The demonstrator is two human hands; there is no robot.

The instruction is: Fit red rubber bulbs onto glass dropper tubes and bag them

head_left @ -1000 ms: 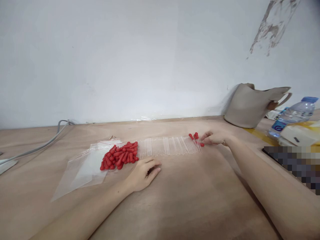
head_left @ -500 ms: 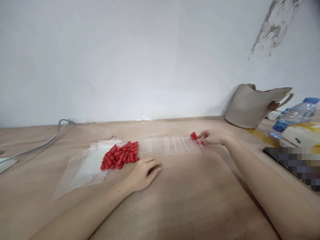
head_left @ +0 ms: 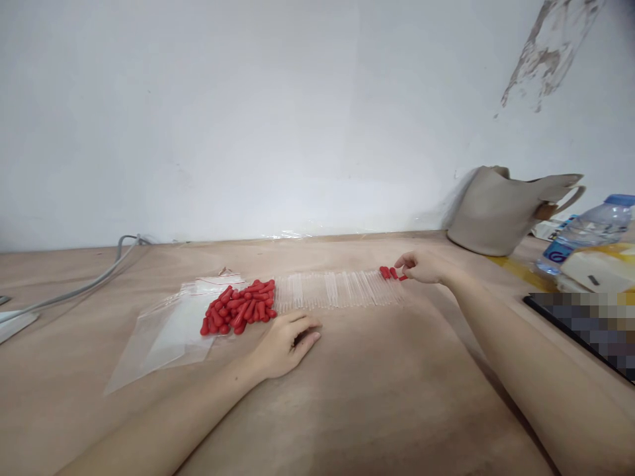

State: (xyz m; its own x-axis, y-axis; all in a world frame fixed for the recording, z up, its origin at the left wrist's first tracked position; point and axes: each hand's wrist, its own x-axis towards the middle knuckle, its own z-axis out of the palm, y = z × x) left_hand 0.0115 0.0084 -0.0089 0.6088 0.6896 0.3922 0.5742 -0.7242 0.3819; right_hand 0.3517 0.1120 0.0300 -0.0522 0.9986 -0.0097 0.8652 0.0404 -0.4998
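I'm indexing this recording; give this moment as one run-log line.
left grip: near red pile; right grip: at red tips, contact unclear; clear tubes: in row; clear bag: partly under pile

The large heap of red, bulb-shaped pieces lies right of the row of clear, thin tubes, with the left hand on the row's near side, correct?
No: the head view shows the large heap of red, bulb-shaped pieces left of the row of clear, thin tubes; the left hand is indeed on the row's near side.

Clear bottle (head_left: 592, 228) near beige bag (head_left: 499, 215)
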